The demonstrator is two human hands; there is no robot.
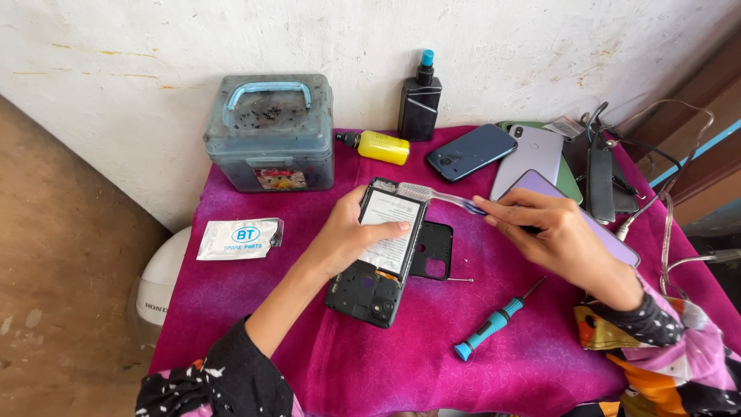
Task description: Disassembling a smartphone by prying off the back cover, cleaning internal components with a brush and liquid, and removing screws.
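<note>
With its back cover [432, 251] already off and lying at 3 o'clock of it, my left hand [343, 235] fingers clamp the opened phone [378, 255] mid-desk [386, 363] while my right hand [552, 235] fingers pinch a clear toothbrush [444, 197] brushing its top edge; reassembly remains.

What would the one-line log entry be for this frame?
left hand: holds opened phone | right hand: brushes phone's top edge with clear toothbrush | nearby: teal screwdriver, black cover piece | surface: magenta cloth

At frame centre, the left hand [346, 235] is pressing an opened phone [380, 251] while the right hand [557, 235] is holding a clear toothbrush [441, 197] against its top edge.
</note>
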